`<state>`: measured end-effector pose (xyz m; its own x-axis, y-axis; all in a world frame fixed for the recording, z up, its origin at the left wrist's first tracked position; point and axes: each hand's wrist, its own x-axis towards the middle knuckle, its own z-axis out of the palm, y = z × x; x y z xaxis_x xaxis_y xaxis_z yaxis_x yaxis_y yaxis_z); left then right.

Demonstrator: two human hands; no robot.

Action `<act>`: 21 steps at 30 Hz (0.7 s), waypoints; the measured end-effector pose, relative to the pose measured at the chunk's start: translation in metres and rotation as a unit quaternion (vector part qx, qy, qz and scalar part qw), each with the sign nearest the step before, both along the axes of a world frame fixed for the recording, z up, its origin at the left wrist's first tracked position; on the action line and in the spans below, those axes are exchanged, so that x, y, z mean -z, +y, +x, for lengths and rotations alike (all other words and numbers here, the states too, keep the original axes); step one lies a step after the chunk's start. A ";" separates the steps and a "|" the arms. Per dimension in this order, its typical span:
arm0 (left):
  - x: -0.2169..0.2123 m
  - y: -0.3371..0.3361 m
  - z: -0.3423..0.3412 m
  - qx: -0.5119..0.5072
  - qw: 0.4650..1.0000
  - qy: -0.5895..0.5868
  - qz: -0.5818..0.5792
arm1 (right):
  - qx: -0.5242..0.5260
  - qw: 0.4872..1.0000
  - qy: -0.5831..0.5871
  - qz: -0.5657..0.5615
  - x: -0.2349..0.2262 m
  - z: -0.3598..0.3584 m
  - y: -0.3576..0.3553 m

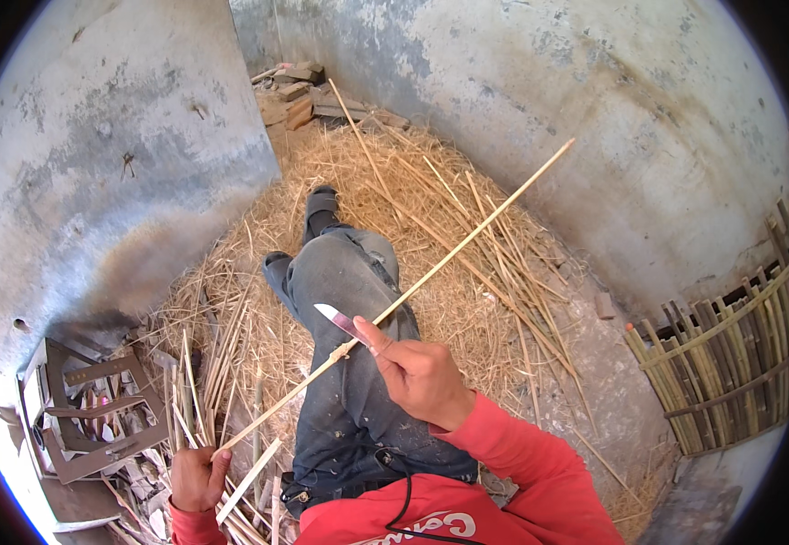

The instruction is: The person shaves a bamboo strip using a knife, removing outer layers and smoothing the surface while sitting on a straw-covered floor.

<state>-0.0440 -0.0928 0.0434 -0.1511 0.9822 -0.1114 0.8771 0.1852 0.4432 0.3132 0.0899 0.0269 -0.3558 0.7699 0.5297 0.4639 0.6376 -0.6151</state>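
Observation:
A long, thin bamboo strip [478, 232] runs slantwise across my lap, from near left to far right. My left hand [199, 479] is closed round its near end, thumb on top. In my right hand [420, 380] is a knife [340, 322], its blade pointing to the far left over my thigh. The forefinger lies along the blade, which meets the strip near its middle. A small ragged curl of shaving [341, 351] clings to the strip just beside the blade. The knife's handle is hidden in my palm. My legs in dark trousers [344, 282] stretch forward under the strip.
Bamboo shavings [431, 318] cover the floor, with several long strips [512, 291] lying on them to the right. More strips and a broken frame [104, 409] lie at the left. A bamboo slat basket or panel [730, 363] leans at the right. Worn walls [576, 82] close in around me.

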 end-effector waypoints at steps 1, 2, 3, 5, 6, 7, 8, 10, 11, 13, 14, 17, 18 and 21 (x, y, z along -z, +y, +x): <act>-0.002 0.000 0.001 -0.010 0.999 -0.028 -0.035 | 0.005 1.000 0.015 0.006 0.006 0.006 0.008; -0.003 0.000 0.002 -0.021 0.996 -0.056 -0.069 | 0.010 0.999 0.031 0.012 0.012 0.011 0.015; -0.004 -0.003 0.001 -0.030 0.995 -0.058 -0.077 | 0.055 0.998 0.021 0.000 0.009 0.022 0.028; -0.014 -0.004 0.003 -0.041 0.994 -0.069 -0.067 | 0.153 0.988 0.010 -0.034 0.000 0.051 0.061; -0.016 -0.004 0.006 -0.047 0.994 -0.083 -0.058 | 0.209 0.976 0.010 -0.055 -0.007 0.069 0.079; -0.014 -0.003 0.009 -0.043 0.996 -0.074 -0.018 | 0.257 0.965 0.024 -0.036 -0.010 0.086 0.096; -0.012 -0.002 0.007 -0.044 0.996 -0.075 -0.016 | 0.256 0.966 0.023 -0.034 -0.009 0.093 0.104; -0.011 0.002 0.003 -0.026 0.997 -0.054 -0.052 | 0.272 0.962 0.026 0.015 -0.008 0.103 0.113; -0.013 0.008 0.005 -0.028 0.993 -0.070 -0.095 | 0.232 0.969 0.081 -0.018 -0.010 0.084 0.099; -0.013 0.010 0.007 -0.029 0.994 -0.067 -0.084 | 0.111 0.994 0.002 -0.003 -0.002 0.045 0.059; -0.011 0.010 0.010 -0.023 0.995 -0.065 -0.072 | 0.047 0.999 -0.008 0.024 0.013 0.024 0.036; -0.006 0.007 0.004 -0.011 0.997 -0.070 -0.044 | 0.008 1.000 -0.002 0.030 0.013 0.013 0.024; -0.006 0.007 0.001 -0.018 0.992 -0.090 -0.084 | 0.027 1.000 0.011 0.012 0.006 0.014 0.030; -0.005 0.007 0.000 -0.022 0.991 -0.093 -0.098 | 0.222 0.974 0.054 -0.012 -0.002 0.065 0.084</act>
<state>-0.0436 -0.0854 0.0488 -0.1513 0.9322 -0.3287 0.7727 0.3190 0.5489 0.3778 0.1741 0.0292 0.0715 0.8481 0.5249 0.6212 0.3739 -0.6887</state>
